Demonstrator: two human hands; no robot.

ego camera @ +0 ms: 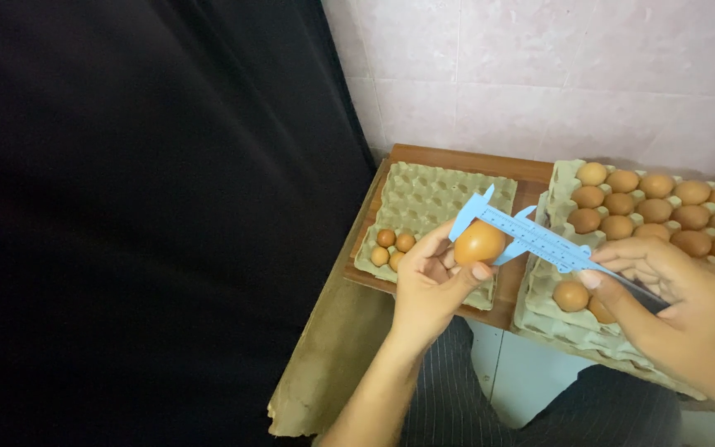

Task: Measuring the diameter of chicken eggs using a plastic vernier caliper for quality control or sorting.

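My left hand [429, 284] holds a brown egg [479, 242] up between thumb and fingers. A light blue plastic caliper [533, 236] has its jaws around that egg, and my right hand [679, 310] grips the caliper's far end. Behind the egg lies a grey-green egg tray [440, 192], nearly bare, with several small brown eggs [393, 246] in its near left corner. To the right, a stack of egg trays [553, 324] carries several rows of brown eggs [654, 207].
Both trays rest on a small wooden table [465, 158] against a pink tiled wall [556, 74]. A black cloth [142, 207] fills the left side. A flattened piece of cardboard [333, 356] hangs down by the table's left edge. My dark striped trousers [448, 397] show below.
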